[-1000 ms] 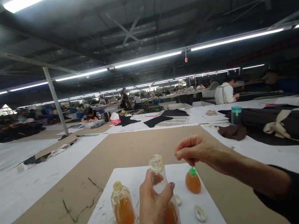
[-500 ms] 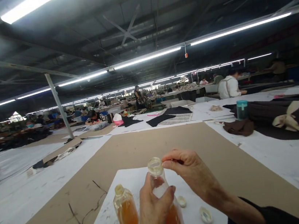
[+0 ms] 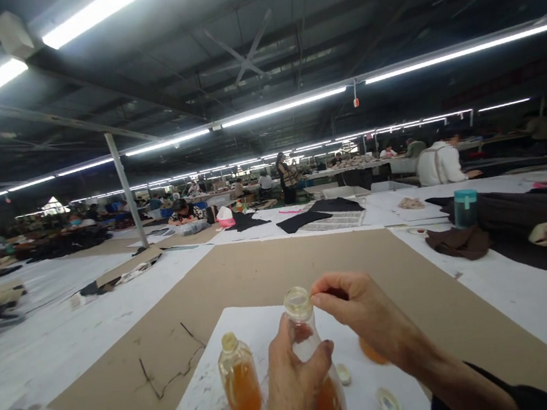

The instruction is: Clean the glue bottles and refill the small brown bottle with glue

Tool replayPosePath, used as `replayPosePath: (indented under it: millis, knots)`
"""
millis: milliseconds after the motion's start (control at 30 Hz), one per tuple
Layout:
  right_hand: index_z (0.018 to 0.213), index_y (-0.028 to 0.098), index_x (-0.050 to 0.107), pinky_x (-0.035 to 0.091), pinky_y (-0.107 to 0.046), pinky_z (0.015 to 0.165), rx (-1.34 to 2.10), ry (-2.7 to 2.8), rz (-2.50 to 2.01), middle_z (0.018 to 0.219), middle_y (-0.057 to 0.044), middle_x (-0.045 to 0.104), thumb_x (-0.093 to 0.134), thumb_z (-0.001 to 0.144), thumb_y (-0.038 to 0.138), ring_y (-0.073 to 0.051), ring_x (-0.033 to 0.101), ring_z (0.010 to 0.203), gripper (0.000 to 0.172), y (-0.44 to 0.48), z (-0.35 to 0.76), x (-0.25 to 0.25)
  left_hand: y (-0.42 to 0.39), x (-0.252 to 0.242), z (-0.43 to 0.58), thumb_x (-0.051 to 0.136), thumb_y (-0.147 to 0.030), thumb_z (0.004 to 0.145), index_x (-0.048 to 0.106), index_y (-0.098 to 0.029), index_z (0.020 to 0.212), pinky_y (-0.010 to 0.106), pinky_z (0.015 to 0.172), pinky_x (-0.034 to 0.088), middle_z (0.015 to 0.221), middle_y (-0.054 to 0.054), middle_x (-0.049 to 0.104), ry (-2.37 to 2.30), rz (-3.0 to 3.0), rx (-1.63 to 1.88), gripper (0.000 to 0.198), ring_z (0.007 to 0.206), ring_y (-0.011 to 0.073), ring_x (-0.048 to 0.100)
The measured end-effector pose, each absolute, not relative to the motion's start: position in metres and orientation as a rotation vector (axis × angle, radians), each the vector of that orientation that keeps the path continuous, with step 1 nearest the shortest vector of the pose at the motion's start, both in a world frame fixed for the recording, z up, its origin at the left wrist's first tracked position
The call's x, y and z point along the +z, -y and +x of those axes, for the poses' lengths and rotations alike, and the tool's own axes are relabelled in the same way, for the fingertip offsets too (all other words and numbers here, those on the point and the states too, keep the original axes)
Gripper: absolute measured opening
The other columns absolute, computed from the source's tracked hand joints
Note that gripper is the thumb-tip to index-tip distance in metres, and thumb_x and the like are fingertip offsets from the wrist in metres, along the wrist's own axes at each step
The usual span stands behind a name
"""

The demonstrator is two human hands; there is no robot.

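Note:
My left hand (image 3: 297,383) is wrapped round a clear bottle (image 3: 303,335) with orange liquid low in it and an uncapped, yellowish mouth. At that mouth's right edge, the thumb and forefinger of my right hand (image 3: 360,304) are pinched together; whatever they hold is too small to make out. A smaller bottle (image 3: 242,390) of orange liquid stands upright to the left on a smudged white board (image 3: 253,318). Right of the held bottle lie a small round cap (image 3: 343,374) and an oval pale lid (image 3: 389,405). Something orange (image 3: 373,351) is partly hidden below my right wrist.
Brown paper (image 3: 271,266) covers the middle of the white table. A dark wire (image 3: 174,372) lies to the left. Farther right are a teal-lidded jar (image 3: 465,208), brown cloth (image 3: 457,243) and a tied dark bundle. Several people work in the background.
The view has swung slightly left, so everything sits farther right in the picture. Both hands keep their places at the bottle. An orange thing now shows under my right wrist.

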State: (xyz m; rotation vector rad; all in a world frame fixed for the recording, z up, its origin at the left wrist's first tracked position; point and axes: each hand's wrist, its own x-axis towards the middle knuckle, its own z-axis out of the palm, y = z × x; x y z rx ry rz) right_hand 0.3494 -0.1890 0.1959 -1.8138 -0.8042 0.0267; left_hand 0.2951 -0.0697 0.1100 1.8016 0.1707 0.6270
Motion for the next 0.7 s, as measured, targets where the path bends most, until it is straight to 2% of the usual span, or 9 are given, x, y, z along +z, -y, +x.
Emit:
replayPosePath:
  millis: [167,433,700]
  knots:
    - [0.062,0.017,0.057,0.027,-0.022,0.047,0.160,0.791,-1.823,0.051,0.007,0.042,0.049,0.071,0.021,-0.009,0.035,0.049,0.012,0.188,0.358,0.199,0.071,0.111,0.297,0.063,-0.024,0.068,0.058,-0.018,0.086,0.028,0.075,0.043,0.082,0.003,0.062,-0.163,1.759,0.641,0.020,0.084,0.0223,0.057]
    - [0.064,0.017,0.057,0.027,-0.020,0.045,0.328,0.783,-1.869,0.045,0.006,0.046,0.048,0.064,0.018,-0.008,0.042,0.045,0.009,0.187,0.366,0.207,0.071,0.106,0.298,0.063,-0.027,0.067,0.058,-0.018,0.086,0.031,0.077,0.043,0.082,0.004,0.062,-0.168,1.755,0.677,0.022,0.084,0.0237,0.056]
    - [0.066,0.017,0.056,0.028,-0.020,0.045,0.361,0.860,-1.958,0.046,0.005,0.048,0.045,0.067,0.016,-0.009,0.046,0.046,0.011,0.194,0.366,0.213,0.077,0.115,0.295,0.064,-0.031,0.064,0.058,-0.018,0.081,0.030,0.073,0.045,0.077,0.003,0.061,-0.127,1.708,0.684,0.022,0.080,0.0232,0.057]
